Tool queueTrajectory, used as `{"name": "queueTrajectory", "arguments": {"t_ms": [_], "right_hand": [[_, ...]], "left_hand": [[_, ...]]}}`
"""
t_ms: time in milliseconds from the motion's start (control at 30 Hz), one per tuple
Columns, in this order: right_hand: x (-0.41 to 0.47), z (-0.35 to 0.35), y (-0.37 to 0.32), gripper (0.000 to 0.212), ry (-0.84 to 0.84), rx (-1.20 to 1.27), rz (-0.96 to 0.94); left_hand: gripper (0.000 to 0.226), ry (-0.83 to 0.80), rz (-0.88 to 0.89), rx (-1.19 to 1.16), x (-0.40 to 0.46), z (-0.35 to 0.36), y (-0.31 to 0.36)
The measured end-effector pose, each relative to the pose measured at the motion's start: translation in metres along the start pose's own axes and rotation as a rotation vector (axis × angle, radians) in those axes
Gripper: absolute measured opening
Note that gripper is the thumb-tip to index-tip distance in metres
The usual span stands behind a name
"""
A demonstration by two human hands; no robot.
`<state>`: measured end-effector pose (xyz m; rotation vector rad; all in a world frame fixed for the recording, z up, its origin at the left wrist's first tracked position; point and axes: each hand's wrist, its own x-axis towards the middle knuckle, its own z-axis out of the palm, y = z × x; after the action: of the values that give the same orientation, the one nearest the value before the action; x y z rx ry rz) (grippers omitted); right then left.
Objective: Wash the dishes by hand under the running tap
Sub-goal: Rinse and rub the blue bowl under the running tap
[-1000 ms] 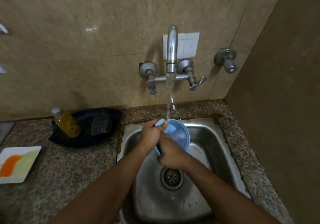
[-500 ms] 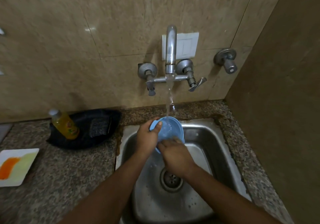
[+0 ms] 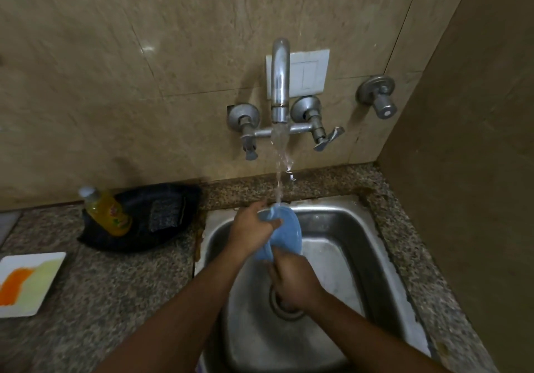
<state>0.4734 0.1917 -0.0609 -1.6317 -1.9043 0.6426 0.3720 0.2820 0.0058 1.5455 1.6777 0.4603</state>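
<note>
I am holding the bowl point(image 3: 284, 229) over the sink point(image 3: 341, 228), tilted up on its edge so that the water point(image 3: 278, 170) from the tap point(image 3: 279, 83) is landing on its top rim and running down off it rather than pooling inside. My left hand point(image 3: 254, 228) is closed around the upper rim, thumb across the near face, keeping the bowl steady under the stream. My right hand point(image 3: 293, 280) is curled at the lower edge, fingers pressing against the blue plastic, and I judge that I am rubbing it clean there (whether the fingers are hooking inside or outside the rim I cannot tell).

I am working right above the drain point(image 3: 281, 306), so the runoff is going straight down. The sink is holding no other dishes that I can see, only wet steel.

On the surface point(image 3: 121, 286) to my left, a black tray point(image 3: 95, 236) is carrying a soap bottle point(image 3: 108, 212), leaning, with yellow liquid in it, and a dark scrubber point(image 3: 166, 212) beside it, both near enough to reach. Further left, a white plate point(image 3: 43, 286) is sitting well apart from the sink, smeared with orange and pale green; I take it to be waiting its turn.
</note>
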Motion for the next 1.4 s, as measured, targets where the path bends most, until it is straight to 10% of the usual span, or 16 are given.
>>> {"name": "queueTrajectory", "arguments": {"t_ms": [100, 267, 467, 667, 1033, 1400], "right_hand": [[0.009, -0.004, -0.017, 0.027, 0.053, 0.414, 0.216], [0.016, 0.011, -0.037, 0.031, 0.068, 0.574, 0.258], [0.008, 0.0, 0.008, 0.026, -0.147, -0.271, -0.188], [0.001, -0.002, -0.009, 0.067, -0.193, 0.005, -0.225], [0.017, -0.026, 0.042, 0.046, -0.112, -0.483, -0.483], [0.043, -0.029, 0.012, 0.025, -0.194, -0.528, -0.11]], "left_hand": [[0.082, -0.121, -0.127, 0.038, -0.006, 0.005, -0.004], [0.062, 0.006, 0.015, 0.148, -0.017, -0.004, -0.006], [0.053, 0.056, 0.026, 0.082, -0.016, -0.021, -0.004], [0.045, 0.093, 0.096, 0.092, -0.011, -0.027, 0.007], [0.044, -0.035, 0.086, 0.037, -0.015, -0.029, 0.007], [0.069, -0.118, 0.035, -0.355, -0.016, -0.011, -0.019]]}}
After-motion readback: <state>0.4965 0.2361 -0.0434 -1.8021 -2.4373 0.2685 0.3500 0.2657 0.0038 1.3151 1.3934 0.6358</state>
